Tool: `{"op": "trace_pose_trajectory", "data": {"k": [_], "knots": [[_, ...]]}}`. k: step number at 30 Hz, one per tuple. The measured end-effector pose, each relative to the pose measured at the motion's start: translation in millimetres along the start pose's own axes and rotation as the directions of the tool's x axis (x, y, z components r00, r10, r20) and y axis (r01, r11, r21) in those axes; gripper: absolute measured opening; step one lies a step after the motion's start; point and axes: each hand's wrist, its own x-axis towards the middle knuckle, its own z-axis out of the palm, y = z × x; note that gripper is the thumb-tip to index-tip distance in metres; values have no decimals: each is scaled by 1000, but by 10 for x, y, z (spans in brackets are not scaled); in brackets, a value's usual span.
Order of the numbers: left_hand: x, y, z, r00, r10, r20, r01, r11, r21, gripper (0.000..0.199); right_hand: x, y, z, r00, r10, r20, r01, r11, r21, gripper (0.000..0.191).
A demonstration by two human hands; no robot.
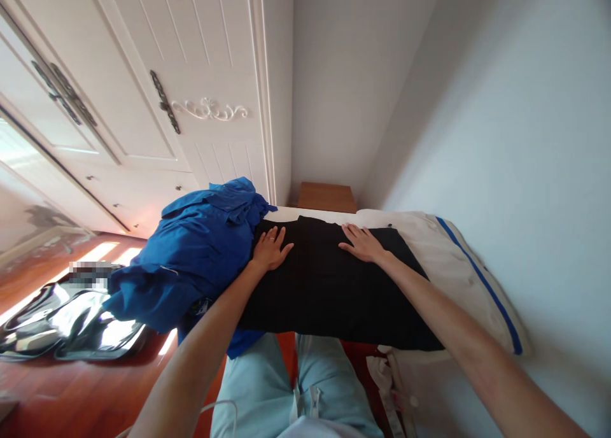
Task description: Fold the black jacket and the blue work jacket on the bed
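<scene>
A black garment lies spread out in front of me on a cream cover with a blue stripe; its exact kind I cannot tell. My left hand rests flat on its left part, fingers spread, with a ring on one finger. On the upper right part of the black cloth lies my right hand, also flat and open. Just left of my left hand is a heap of crumpled blue clothing, touching the black garment's edge.
The cream cover extends right to the pale wall. A white wardrobe with dark metal handles stands ahead on the left. Beyond the cover sits a brown wooden piece. An open bag-like case lies on the reddish floor.
</scene>
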Motion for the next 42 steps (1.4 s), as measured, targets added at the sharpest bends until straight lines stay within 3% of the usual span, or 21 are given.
{"op": "trace_pose_trajectory", "data": {"k": [3,6,9,11,14,18,21,23,25,28,32,35,38,42], "knots": [[31,38,18,993,-112,-44,112,994,2,87,-214,362,1,988,135,70,-133,991,-29,87],[107,80,-26,983,-178,-49,177,984,-22,84,-416,646,16,970,218,108,-216,976,-31,84],[206,85,-135,980,-189,-62,187,982,-29,81,-537,776,-6,944,304,124,-300,953,-49,84],[274,79,-212,986,-140,-94,139,990,-20,77,-540,729,-70,923,369,113,-363,929,-71,84],[384,88,-256,992,37,-121,-38,999,-4,67,-399,387,-231,927,373,48,-371,927,-51,84],[529,113,-147,940,334,-68,-333,943,19,68,39,-465,-395,986,112,-126,-101,991,87,86],[568,41,-42,956,294,-6,-294,956,4,73,368,-992,-346,985,-60,-161,82,987,136,84],[551,-64,-14,981,191,23,-191,982,8,75,472,-1097,-238,987,-86,-138,106,984,145,82],[523,-176,-27,995,95,23,-95,995,29,77,466,-988,-110,990,-65,-125,83,986,143,83],[512,-267,-103,999,-34,10,33,999,42,83,335,-611,27,993,17,-120,-1,991,137,88],[543,-124,-263,997,-78,-22,79,997,11,73,239,-249,-17,997,77,-24,-73,986,151,92],[494,131,-375,994,-37,-102,36,999,-9,59,375,-220,-166,995,80,57,-90,974,207,100],[320,374,-389,989,36,-146,-42,998,-39,58,587,-277,-285,992,71,103,-97,954,282,111],[-17,512,-217,998,59,-32,-63,993,-104,73,728,-305,-307,986,28,163,-79,947,312,99]]}}
